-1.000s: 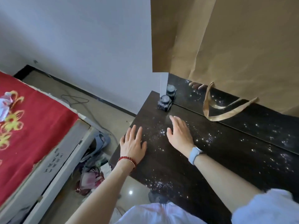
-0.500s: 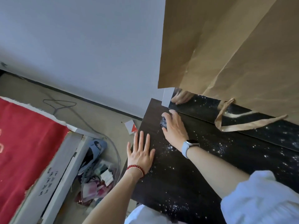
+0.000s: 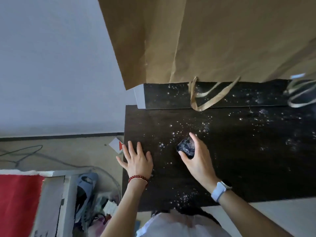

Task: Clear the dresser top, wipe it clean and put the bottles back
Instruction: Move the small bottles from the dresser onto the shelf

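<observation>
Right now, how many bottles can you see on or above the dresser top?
1. The small dark bottle is gripped by the right hand over the dusty dresser top. Others may be out of view.

My right hand (image 3: 196, 159) has taken the small dark bottle (image 3: 186, 146) from the back corner and now grips it nearer mid-dresser. It looks lifted, though blur makes that uncertain.

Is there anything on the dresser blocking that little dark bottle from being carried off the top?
Nothing visible does. The right hand already grips the small dark bottle, and the dresser top around it carries only white specks. The left hand rests flat near the left edge, apart from the bottle. The paper bag hangs behind, over the mirror.
</observation>
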`<state>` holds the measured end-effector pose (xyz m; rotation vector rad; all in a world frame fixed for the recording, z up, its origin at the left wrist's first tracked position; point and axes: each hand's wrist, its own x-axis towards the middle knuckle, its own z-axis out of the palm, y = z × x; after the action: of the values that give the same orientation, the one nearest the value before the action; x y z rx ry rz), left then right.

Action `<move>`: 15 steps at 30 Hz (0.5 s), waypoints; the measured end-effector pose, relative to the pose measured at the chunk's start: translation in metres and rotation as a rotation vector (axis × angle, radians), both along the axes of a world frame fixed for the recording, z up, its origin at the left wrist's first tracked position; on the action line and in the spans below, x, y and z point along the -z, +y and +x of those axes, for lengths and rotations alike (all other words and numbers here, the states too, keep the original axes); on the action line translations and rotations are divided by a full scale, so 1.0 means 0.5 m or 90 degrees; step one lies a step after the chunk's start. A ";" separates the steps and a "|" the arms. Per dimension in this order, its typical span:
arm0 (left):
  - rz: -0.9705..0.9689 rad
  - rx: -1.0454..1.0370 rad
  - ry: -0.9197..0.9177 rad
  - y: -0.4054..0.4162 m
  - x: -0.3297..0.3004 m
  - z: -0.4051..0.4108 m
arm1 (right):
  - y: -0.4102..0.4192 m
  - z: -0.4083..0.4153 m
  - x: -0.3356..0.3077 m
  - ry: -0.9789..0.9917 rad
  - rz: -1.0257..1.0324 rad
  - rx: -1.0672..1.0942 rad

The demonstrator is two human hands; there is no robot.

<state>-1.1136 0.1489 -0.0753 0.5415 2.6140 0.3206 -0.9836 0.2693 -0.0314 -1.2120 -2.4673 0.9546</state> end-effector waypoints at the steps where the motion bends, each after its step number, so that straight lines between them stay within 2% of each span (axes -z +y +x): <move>1: 0.040 -0.004 0.007 0.016 -0.014 0.010 | 0.000 0.032 -0.009 0.007 0.000 0.041; 3: 0.126 0.041 0.024 0.050 -0.038 0.038 | 0.002 0.089 -0.024 0.013 -0.014 0.110; 7: 0.233 0.264 0.027 0.141 -0.074 0.147 | 0.019 0.227 -0.047 0.015 -0.015 0.228; 15: 0.288 0.606 0.047 0.319 -0.110 0.447 | 0.065 0.554 -0.064 0.037 -0.075 0.424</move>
<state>-0.8899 0.3083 -0.0201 1.8524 2.0213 0.5560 -0.7067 0.3021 0.0005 -1.8366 -1.7653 0.9154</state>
